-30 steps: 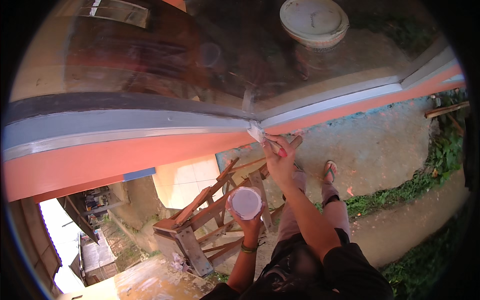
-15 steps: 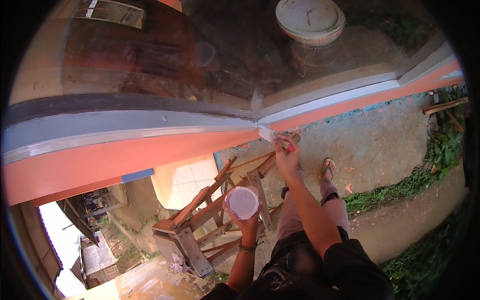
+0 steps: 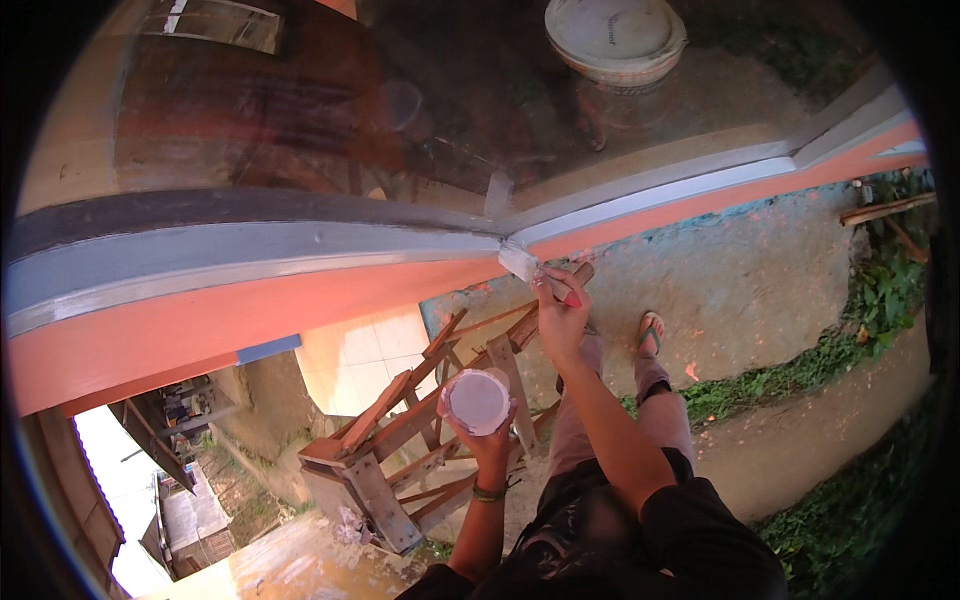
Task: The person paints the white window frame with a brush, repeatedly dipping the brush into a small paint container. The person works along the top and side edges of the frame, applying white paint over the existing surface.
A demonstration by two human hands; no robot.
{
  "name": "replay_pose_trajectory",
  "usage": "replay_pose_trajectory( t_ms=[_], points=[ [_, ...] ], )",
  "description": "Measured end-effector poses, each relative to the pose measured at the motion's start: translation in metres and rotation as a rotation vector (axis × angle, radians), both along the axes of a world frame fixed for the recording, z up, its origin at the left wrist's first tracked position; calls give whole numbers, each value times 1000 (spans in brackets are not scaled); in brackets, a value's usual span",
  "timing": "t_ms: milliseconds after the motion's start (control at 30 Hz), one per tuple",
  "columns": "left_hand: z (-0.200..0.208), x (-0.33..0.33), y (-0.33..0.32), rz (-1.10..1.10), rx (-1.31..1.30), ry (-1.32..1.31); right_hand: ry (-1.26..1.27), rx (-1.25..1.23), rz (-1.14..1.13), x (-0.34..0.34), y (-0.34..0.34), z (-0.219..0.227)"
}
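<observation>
My right hand (image 3: 562, 318) is closed around the handle of a flat paintbrush (image 3: 517, 261). The brush's whitish bristles touch the grey window frame (image 3: 250, 250), at the corner where its two lengths meet. Lower and to the left, my left hand (image 3: 490, 447) holds up a round cup of pale paint (image 3: 478, 402), its fingers wrapped around the side. Pale smears mark the fingers of that hand. Above the frame is dark window glass (image 3: 420, 130) with reflections in it. An orange wall (image 3: 200, 315) runs just below the frame.
A wooden trestle (image 3: 385, 500) stands behind and below my left hand. Beyond the glass, or reflected in it, is a white lidded bucket (image 3: 615, 40). My sandalled foot (image 3: 651, 333) is on a paint-spotted concrete floor (image 3: 750, 270), bordered by green plants (image 3: 885, 290).
The brush has shifted slightly left, and its bristles sit closer to the frame corner with more of their flat side showing. My left hand keeps hold of the cup.
</observation>
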State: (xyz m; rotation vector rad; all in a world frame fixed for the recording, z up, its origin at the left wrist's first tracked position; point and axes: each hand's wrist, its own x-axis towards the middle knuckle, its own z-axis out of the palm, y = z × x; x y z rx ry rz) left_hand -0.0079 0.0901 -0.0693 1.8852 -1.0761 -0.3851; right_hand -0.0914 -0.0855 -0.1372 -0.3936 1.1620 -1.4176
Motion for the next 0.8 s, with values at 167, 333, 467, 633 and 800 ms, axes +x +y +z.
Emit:
replay_pose_trajectory(
  t_ms=[167,333,467,633,800],
  points=[
    [-3,2,2,2,8,27,309,-328,122,-3,-12,0],
    [-4,3,5,-40,33,27,532,-411,226,-28,-8,37],
    [-3,2,1,-46,4,26,655,-391,284,-27,-22,33],
    [0,0,-2,-7,12,26,587,-447,319,-29,-24,34],
    [7,-7,1,-4,46,-12,747,-404,345,-31,-25,30]
  ],
)
